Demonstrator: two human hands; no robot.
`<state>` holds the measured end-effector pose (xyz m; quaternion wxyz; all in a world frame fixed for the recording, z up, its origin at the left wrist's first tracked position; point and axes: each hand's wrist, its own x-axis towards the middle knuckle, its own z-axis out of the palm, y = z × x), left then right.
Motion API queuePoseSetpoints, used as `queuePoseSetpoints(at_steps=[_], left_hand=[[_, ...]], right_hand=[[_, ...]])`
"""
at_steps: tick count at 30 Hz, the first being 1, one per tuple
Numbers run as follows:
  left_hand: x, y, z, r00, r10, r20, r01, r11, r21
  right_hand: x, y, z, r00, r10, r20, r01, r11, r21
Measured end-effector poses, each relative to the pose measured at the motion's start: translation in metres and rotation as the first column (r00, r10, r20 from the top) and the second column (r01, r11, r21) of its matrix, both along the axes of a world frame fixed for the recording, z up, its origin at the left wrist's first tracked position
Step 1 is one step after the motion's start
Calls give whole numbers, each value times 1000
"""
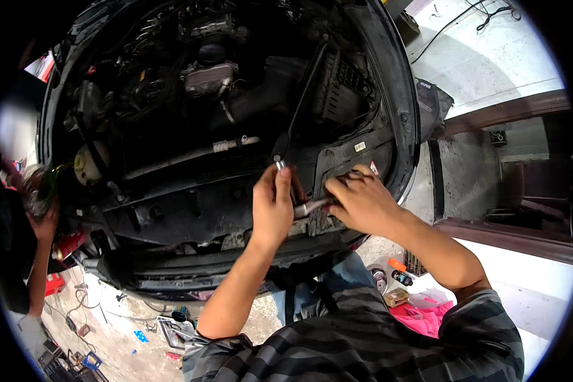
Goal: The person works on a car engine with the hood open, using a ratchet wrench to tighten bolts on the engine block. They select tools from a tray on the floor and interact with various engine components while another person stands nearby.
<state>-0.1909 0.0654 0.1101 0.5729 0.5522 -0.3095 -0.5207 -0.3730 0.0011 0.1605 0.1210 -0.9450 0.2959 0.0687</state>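
My left hand (272, 209) is closed around a shiny metal socket (280, 165), whose end meets the bolted lower end of a black brace bar (302, 95) in the engine bay. Beside it, my right hand (363, 198) is closed on a silver metal wrench handle (309, 207) that runs toward my left fingers. Whether the handle joins the socket is hidden by my left hand. Both hands are over the front panel (172, 213) of the open engine bay.
At the left, another person's hand (43, 223) is by a clear container. A ribbed black air filter box (344, 89) sits in the bay's right side. A pink cloth (423, 317), bottles and cans lie on the floor at lower right; cables and tools lie at lower left.
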Motion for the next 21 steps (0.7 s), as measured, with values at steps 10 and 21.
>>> queuePoseSetpoints(at_steps=[10, 21], left_hand=[[94, -169, -91, 884, 120, 453, -120, 992, -29], [174, -227, -149, 897, 30, 440, -129, 972, 197]], right_hand=[[96, -168, -58, 988, 126, -90, -140, 975, -171], [136, -314, -139, 932, 334, 143, -347, 935, 75]])
